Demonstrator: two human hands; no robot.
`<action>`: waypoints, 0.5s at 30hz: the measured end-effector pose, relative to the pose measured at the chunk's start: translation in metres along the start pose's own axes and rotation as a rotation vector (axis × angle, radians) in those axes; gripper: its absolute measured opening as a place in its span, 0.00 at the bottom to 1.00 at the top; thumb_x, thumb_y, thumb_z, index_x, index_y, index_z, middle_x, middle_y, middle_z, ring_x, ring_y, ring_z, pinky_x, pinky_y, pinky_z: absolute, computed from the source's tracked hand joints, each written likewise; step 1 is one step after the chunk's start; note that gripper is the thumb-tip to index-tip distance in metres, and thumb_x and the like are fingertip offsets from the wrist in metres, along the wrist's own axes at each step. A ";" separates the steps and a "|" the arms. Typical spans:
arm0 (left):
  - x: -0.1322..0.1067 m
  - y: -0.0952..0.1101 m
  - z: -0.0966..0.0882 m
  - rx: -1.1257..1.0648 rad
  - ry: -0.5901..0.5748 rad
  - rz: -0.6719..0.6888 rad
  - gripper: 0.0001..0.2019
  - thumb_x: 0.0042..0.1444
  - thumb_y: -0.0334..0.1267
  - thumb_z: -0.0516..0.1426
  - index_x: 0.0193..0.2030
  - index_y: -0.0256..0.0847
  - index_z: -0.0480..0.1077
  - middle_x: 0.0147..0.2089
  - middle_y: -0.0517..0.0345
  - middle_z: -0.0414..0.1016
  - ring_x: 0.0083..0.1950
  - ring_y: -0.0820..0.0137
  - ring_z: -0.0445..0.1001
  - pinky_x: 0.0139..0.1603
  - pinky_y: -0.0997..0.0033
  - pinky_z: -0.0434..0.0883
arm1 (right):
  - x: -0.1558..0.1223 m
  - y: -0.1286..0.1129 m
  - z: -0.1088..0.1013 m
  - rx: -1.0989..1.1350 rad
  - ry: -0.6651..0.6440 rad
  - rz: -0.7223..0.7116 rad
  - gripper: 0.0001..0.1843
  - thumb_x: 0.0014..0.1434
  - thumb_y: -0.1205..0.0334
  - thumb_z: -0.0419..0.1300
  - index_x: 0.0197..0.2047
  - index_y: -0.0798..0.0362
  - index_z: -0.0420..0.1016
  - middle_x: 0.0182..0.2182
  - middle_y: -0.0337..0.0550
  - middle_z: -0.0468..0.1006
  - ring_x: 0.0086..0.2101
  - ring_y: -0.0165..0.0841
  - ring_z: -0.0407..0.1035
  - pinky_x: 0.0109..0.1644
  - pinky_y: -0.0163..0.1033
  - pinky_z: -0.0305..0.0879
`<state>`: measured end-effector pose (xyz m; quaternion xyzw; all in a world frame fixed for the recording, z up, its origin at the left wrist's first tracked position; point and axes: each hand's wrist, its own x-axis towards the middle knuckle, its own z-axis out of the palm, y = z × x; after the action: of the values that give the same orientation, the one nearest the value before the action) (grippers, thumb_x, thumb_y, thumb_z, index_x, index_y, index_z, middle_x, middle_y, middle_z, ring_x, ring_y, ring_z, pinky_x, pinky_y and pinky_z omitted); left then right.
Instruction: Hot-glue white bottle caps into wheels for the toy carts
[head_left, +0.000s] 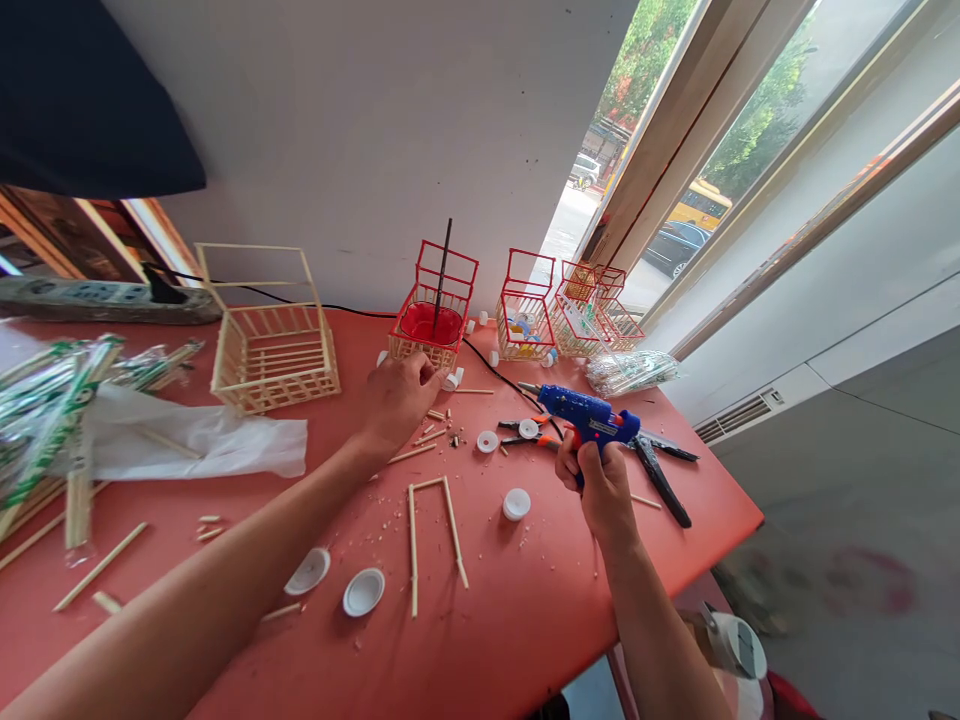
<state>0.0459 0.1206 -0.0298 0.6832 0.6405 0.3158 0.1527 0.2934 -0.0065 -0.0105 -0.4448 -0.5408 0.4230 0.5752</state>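
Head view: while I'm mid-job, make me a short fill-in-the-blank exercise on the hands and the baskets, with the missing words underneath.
1. The blue glue gun is held in the person's ____ hand.
2. The left hand is at a basket whose inner container is coloured ____.
3. Seen in this view, the plain wooden basket stands to the ____ of that basket.

Missing words: right; red; left.
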 end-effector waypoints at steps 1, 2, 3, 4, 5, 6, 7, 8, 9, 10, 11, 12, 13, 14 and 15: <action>0.000 0.001 -0.004 -0.010 -0.014 0.024 0.14 0.66 0.46 0.56 0.32 0.43 0.71 0.35 0.51 0.81 0.41 0.58 0.78 0.40 0.63 0.65 | 0.000 -0.001 0.000 -0.001 -0.002 -0.002 0.30 0.66 0.35 0.63 0.27 0.51 0.64 0.23 0.33 0.59 0.21 0.25 0.52 0.26 0.37 0.44; -0.001 0.003 -0.007 -0.026 -0.027 0.054 0.13 0.66 0.46 0.56 0.32 0.43 0.72 0.36 0.52 0.82 0.41 0.59 0.78 0.41 0.64 0.66 | 0.000 -0.002 0.000 -0.001 -0.004 -0.004 0.30 0.66 0.35 0.63 0.27 0.51 0.64 0.23 0.33 0.59 0.21 0.25 0.52 0.26 0.37 0.44; -0.002 0.005 -0.009 -0.048 -0.051 0.100 0.12 0.65 0.45 0.56 0.33 0.42 0.72 0.37 0.52 0.82 0.42 0.60 0.78 0.41 0.65 0.66 | 0.000 -0.002 0.000 0.000 -0.007 -0.005 0.30 0.66 0.35 0.63 0.27 0.51 0.64 0.23 0.33 0.59 0.21 0.25 0.52 0.25 0.37 0.44; -0.003 0.008 -0.011 -0.076 -0.093 0.163 0.11 0.65 0.44 0.56 0.34 0.42 0.73 0.38 0.52 0.82 0.43 0.60 0.78 0.42 0.65 0.67 | 0.000 -0.003 0.000 0.003 -0.009 -0.005 0.30 0.66 0.34 0.63 0.28 0.51 0.65 0.23 0.33 0.58 0.21 0.25 0.52 0.25 0.37 0.44; -0.005 0.010 -0.011 -0.090 -0.152 0.224 0.10 0.65 0.42 0.57 0.36 0.41 0.74 0.40 0.51 0.83 0.43 0.60 0.79 0.43 0.65 0.68 | 0.001 -0.004 0.001 0.007 -0.012 -0.007 0.30 0.66 0.34 0.63 0.28 0.51 0.65 0.23 0.33 0.58 0.20 0.25 0.52 0.25 0.37 0.43; -0.008 0.013 -0.011 -0.099 -0.216 0.284 0.08 0.64 0.41 0.58 0.38 0.40 0.75 0.41 0.50 0.83 0.44 0.60 0.79 0.44 0.65 0.69 | 0.001 -0.004 0.001 0.011 -0.015 -0.010 0.30 0.66 0.34 0.63 0.28 0.51 0.65 0.23 0.33 0.58 0.20 0.25 0.52 0.25 0.37 0.43; -0.011 0.015 -0.009 -0.095 -0.282 0.336 0.07 0.62 0.40 0.60 0.40 0.39 0.76 0.42 0.50 0.83 0.45 0.59 0.80 0.45 0.64 0.70 | 0.001 -0.004 0.000 0.015 -0.018 -0.015 0.30 0.65 0.34 0.63 0.28 0.51 0.64 0.23 0.33 0.58 0.20 0.25 0.53 0.25 0.37 0.43; -0.014 0.018 -0.007 -0.086 -0.333 0.369 0.07 0.60 0.40 0.62 0.42 0.39 0.77 0.43 0.50 0.84 0.46 0.58 0.80 0.46 0.64 0.71 | 0.001 -0.004 0.000 0.016 -0.021 -0.019 0.30 0.65 0.34 0.63 0.28 0.51 0.64 0.23 0.33 0.58 0.20 0.25 0.53 0.25 0.37 0.43; -0.018 0.021 -0.003 -0.077 -0.371 0.397 0.09 0.59 0.39 0.64 0.44 0.39 0.78 0.43 0.50 0.84 0.46 0.58 0.80 0.46 0.63 0.72 | 0.001 -0.004 0.000 0.017 -0.022 -0.021 0.30 0.66 0.34 0.63 0.28 0.51 0.63 0.23 0.33 0.58 0.20 0.25 0.53 0.25 0.37 0.43; -0.023 0.024 0.000 -0.066 -0.399 0.424 0.10 0.58 0.39 0.64 0.46 0.39 0.78 0.46 0.49 0.84 0.47 0.57 0.80 0.48 0.62 0.72 | 0.001 -0.004 0.000 0.017 -0.021 -0.022 0.30 0.66 0.35 0.63 0.27 0.51 0.63 0.23 0.33 0.58 0.20 0.25 0.53 0.25 0.36 0.43; -0.027 0.027 0.004 -0.052 -0.412 0.447 0.11 0.59 0.38 0.64 0.48 0.39 0.79 0.50 0.46 0.83 0.51 0.55 0.79 0.51 0.60 0.73 | 0.001 -0.003 0.000 0.021 -0.020 -0.025 0.30 0.67 0.35 0.63 0.27 0.51 0.62 0.23 0.33 0.58 0.20 0.25 0.53 0.25 0.36 0.43; -0.030 0.030 0.008 -0.036 -0.422 0.471 0.12 0.59 0.35 0.63 0.49 0.39 0.78 0.54 0.43 0.81 0.55 0.53 0.78 0.54 0.57 0.72 | 0.001 -0.003 0.000 0.028 -0.019 -0.029 0.30 0.67 0.36 0.63 0.27 0.51 0.61 0.23 0.33 0.58 0.20 0.25 0.53 0.25 0.36 0.43; -0.034 0.032 0.012 -0.019 -0.431 0.488 0.11 0.59 0.33 0.62 0.48 0.38 0.79 0.55 0.41 0.80 0.57 0.51 0.76 0.56 0.55 0.72 | 0.001 -0.003 0.000 0.038 -0.019 -0.035 0.31 0.67 0.36 0.63 0.26 0.50 0.60 0.23 0.33 0.58 0.20 0.25 0.53 0.25 0.36 0.44; -0.036 0.035 0.015 -0.005 -0.443 0.502 0.10 0.56 0.31 0.62 0.46 0.37 0.79 0.53 0.40 0.80 0.57 0.49 0.76 0.56 0.54 0.71 | 0.001 -0.002 0.000 0.048 -0.022 -0.042 0.31 0.67 0.36 0.63 0.26 0.50 0.59 0.23 0.33 0.58 0.21 0.25 0.53 0.25 0.36 0.44; -0.038 0.037 0.018 0.006 -0.454 0.511 0.10 0.54 0.28 0.63 0.44 0.36 0.79 0.52 0.39 0.80 0.56 0.48 0.76 0.56 0.52 0.71 | 0.001 -0.002 0.000 0.055 -0.024 -0.048 0.31 0.67 0.36 0.63 0.26 0.50 0.59 0.23 0.33 0.58 0.21 0.25 0.53 0.25 0.36 0.44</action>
<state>0.0867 0.0827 -0.0298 0.8748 0.3994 0.1817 0.2053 0.2932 -0.0062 -0.0083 -0.4107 -0.5463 0.4292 0.5905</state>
